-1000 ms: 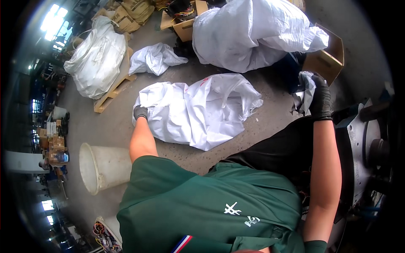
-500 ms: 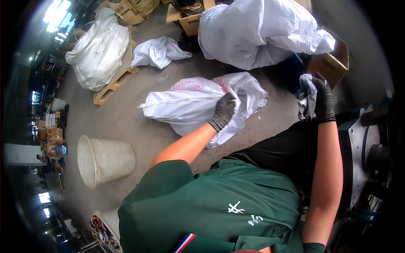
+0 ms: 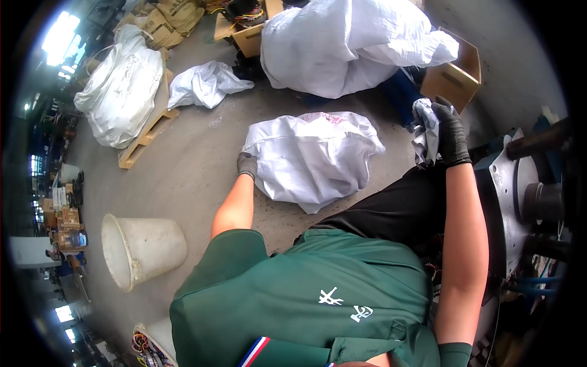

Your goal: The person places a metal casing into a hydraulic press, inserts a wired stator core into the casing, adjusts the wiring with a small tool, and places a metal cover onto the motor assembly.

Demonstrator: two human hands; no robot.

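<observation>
A white woven sack (image 3: 313, 160) with red print along its far side lies on the floor in front of me. My left hand (image 3: 247, 164), in a dark glove, is closed on the sack's left edge, its fingers partly hidden by the fabric. Off to the right, my gloved right hand (image 3: 453, 136) grips a crumpled grey-white rag (image 3: 426, 129), held above my right leg and apart from the sack. Whether the rag is cloth or sheet plastic is hard to tell.
A large stuffed white sack (image 3: 333, 52) stands ahead beside a wooden box (image 3: 455, 76). Farther left, a bulging white bag (image 3: 119, 92) rests on a pallet (image 3: 143, 144). A white bucket (image 3: 156, 248) lies left of me. Machinery (image 3: 510, 196) is close on my right.
My left hand has moved left from the sack's right part to its left edge. The sack's left end has drawn in, and its fabric now looks fuller. My right hand still holds the rag.
</observation>
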